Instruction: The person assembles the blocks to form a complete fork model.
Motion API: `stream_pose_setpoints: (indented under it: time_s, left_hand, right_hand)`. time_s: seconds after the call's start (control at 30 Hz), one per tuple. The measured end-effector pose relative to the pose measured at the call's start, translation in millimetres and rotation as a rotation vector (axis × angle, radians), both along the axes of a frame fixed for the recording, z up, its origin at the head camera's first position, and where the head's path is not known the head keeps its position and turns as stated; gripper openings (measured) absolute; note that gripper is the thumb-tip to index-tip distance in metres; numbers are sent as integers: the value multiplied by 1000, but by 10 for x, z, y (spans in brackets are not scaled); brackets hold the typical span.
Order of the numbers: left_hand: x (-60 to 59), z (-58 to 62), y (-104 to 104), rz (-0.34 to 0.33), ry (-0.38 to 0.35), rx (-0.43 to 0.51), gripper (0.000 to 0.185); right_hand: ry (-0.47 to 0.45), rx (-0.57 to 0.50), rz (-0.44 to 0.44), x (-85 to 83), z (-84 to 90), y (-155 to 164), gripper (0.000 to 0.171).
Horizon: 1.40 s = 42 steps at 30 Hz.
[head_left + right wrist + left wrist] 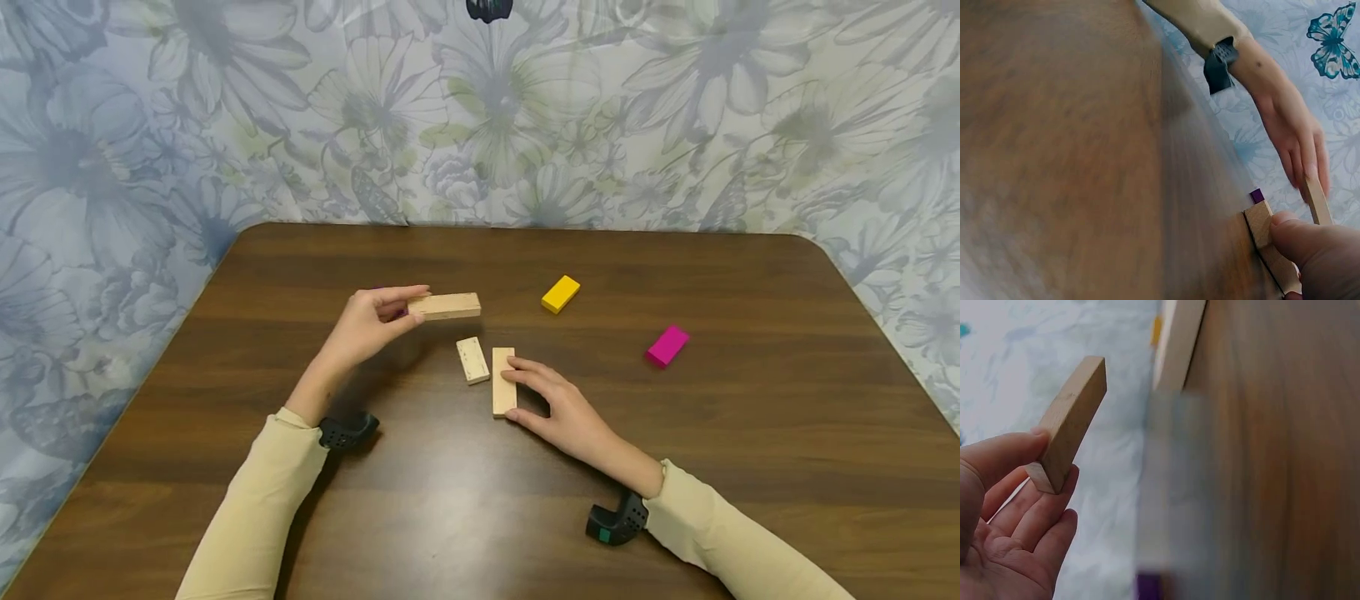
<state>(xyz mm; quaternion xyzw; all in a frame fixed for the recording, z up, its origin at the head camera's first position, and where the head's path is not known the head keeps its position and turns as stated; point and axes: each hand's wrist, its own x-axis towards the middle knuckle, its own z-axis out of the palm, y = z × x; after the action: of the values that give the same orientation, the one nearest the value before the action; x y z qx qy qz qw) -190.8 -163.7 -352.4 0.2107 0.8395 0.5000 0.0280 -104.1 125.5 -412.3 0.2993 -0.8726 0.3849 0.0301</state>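
My left hand [363, 327] pinches one end of a long plain wooden block [452, 307], thumb on one side and fingers on the other. That block is held up off the table, as the left wrist view shows. Nearer to me, my right hand [566, 412] grips a second long wooden block [502, 396] lying on the table, with the thumb at its near end and fingers over its right edge. A short pale block [472, 361] with dark specks lies just left of it. Behind the left hand, a purple block [1257, 196] is mostly hidden in the head view.
A yellow block [561, 294] lies farther back on the brown wooden table [750, 417], and a magenta block [667, 346] lies to the right. Floral-patterned covering [487, 125] stands behind the table's far edge. Each wrist wears a black device [348, 431].
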Motion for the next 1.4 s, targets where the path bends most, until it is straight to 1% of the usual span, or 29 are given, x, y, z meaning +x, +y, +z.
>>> stream_pose_setpoints:
  time_s: [0.1, 0.17, 0.23, 0.3, 0.37, 0.4, 0.47, 0.53, 0.6, 0.77, 0.93, 1.07, 1.23, 1.4]
  left_hand:
    - [-102, -155, 243, -96, -10, -3, 41]
    - [-150, -237, 387, -141, -15, -20, 41]
    - [-192, -296, 519, -162, -15, -37, 40]
    - [-229, -337, 623, -182, -16, -36, 39]
    - [-207, -279, 710, -192, -35, -42, 38]
    - [-223, -294, 736, -197, -41, -38, 38]
    - [-237, -324, 747, -198, -48, -49, 38]
    - [-248, -343, 744, -192, -55, -78, 38]
    - [-309, -436, 720, -191, -33, -106, 38]
    - [-316, -399, 693, -203, 6, -178, 37]
    - [-311, -378, 659, -215, 18, -237, 36]
    - [-298, -363, 639, -244, 17, -250, 36]
    - [-272, -364, 599, -283, -5, -250, 36]
    - [-251, -361, 571, -299, -3, -267, 36]
  right_hand:
    - [-2, 5, -1, 2, -5, -6, 46]
    - [-7, 9, 0, 1, -8, -8, 46]
    - [-11, 12, 1, -2, -12, -7, 45]
    - [-14, 13, -2, -7, -16, -4, 45]
    - [-13, 12, -6, -11, -15, 5, 45]
    - [-10, 13, -8, -14, -15, 11, 45]
    - [-5, 15, -8, -16, -11, 8, 45]
    - [-1, 16, -6, -18, -4, 9, 45]
    - [1, 15, -5, -23, -2, 10, 45]
    - [0, 7, -4, -29, -2, 12, 45]
    - [-6, 4, -8, -26, -10, 14, 45]
    - [-10, 10, -13, -25, -3, 16, 44]
    - [-15, 18, -15, -26, 3, 10, 45]
    - [-16, 17, -20, -21, 7, 11, 45]
